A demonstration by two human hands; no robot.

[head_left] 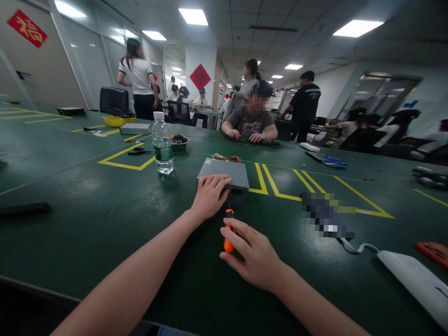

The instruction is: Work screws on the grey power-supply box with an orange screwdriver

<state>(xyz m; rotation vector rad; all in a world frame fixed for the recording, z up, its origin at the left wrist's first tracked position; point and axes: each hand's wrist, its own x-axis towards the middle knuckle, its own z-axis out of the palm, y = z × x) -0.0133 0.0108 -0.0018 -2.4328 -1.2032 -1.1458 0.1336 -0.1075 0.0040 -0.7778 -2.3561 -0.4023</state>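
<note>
A grey metal box [227, 172] with a bundle of coloured wires [226, 158] behind it lies on the green table [133, 253]. Over its front left part rests my left hand [210, 194], palm down, fingers lying on the top. An orange and black screwdriver [228, 244] points away from me, its shaft reaching the box's front side. My right hand [252, 250] has its fingertips and thumb around the orange handle. The screwdriver's tip is too small to make out against the box.
A water bottle [163, 146] stands left of the box, with a metal bowl [180, 144] behind it. To the right lie a pixelated dark device [327, 215] with a white cable, a white object [418, 282] and an orange phone [437, 256]. A person [252, 120] sits opposite.
</note>
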